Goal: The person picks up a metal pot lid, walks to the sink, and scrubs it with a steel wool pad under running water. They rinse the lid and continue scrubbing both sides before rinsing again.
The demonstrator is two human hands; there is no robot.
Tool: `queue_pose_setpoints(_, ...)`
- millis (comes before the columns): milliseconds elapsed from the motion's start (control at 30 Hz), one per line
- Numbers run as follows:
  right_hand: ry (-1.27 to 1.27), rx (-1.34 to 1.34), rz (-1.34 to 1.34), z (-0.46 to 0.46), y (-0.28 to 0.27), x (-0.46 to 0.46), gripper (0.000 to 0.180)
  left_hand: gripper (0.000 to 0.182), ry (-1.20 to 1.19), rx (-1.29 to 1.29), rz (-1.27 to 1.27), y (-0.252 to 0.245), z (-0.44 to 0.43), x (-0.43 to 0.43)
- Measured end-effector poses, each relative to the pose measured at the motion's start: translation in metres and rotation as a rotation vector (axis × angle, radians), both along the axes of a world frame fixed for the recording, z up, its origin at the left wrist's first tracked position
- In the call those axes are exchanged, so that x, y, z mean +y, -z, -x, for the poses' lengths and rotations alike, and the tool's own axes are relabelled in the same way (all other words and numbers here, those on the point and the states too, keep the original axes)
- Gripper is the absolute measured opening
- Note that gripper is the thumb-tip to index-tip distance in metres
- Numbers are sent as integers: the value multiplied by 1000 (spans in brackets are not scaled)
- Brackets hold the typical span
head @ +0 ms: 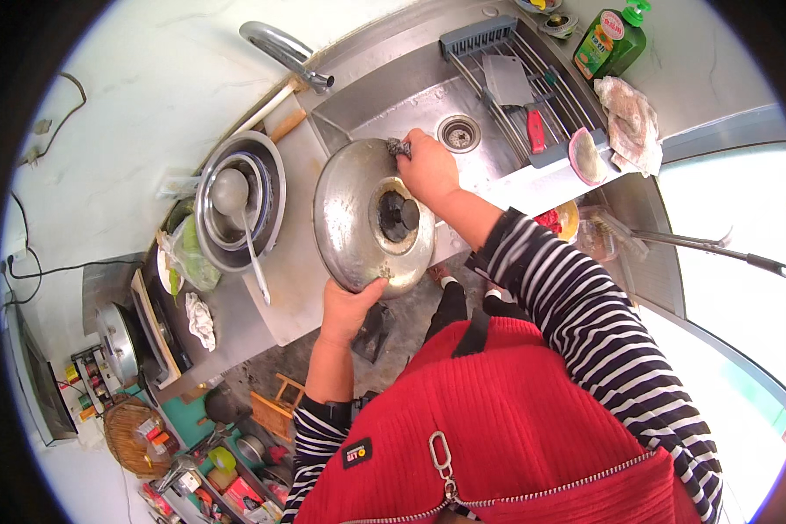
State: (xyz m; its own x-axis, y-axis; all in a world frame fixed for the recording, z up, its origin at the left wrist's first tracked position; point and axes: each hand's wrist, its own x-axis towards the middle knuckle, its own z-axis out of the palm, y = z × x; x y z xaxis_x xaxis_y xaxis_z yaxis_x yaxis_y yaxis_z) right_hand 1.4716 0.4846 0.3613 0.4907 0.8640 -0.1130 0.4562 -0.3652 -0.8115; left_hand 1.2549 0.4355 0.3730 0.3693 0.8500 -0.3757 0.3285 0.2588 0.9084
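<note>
A domed metal pot lid [347, 209] with a black knob is held over the front edge of the stainless steel sink [393, 111]. My left hand [354, 308] grips the lid's near rim, thumb on top. At the lid's far right edge, my right hand [429, 170] presses a grey scouring pad, likely steel wool [398, 147], against the surface. Brown and dark stains mark the metal around the knob and near my left thumb. Part of the sink and of the counter is hidden behind the lid.
Nested metal bowls [275, 209] with a ladle [229, 191] stand left of the lid on a board. A cleaver [536, 131] lies on the rack [478, 40] over the sink. A faucet [281, 56] rises behind; a green soap bottle [609, 42] and a stained cloth [629, 124] are at right.
</note>
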Motion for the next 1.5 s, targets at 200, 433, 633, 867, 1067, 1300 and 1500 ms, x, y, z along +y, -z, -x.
queue_pose_setpoints(200, -113, -43, -386, 13, -17, 3, 21, 27, -1, -42, -16, -3, -3, 7)
queue_pose_setpoints(433, -127, -83, -488, 16, 4, 24, 20, 28, -14, -59, -39, 2, 2, 9)
queue_pose_setpoints(633, 62, -68, -97, -5, 21, 32, 22, 27, -25, -69, -11, 5, 10, 4)
queue_pose_setpoints(867, -96, -38, -455, 10, 20, 25, 21, 28, 17, -39, 35, 8, 16, 3)
queue_pose_setpoints(1067, 16, 64, -210, 15, -5, 20, 16, 30, 13, -79, -34, 6, 20, 7)
queue_pose_setpoints(1300, -49, -47, -470, 19, 8, 28, 18, 24, 31, -68, -87, 5, 18, 5)
queue_pose_setpoints(1500, 29, 12, -198, -1, 19, 30, 19, 23, 45, -72, -78, 7, 21, 6)
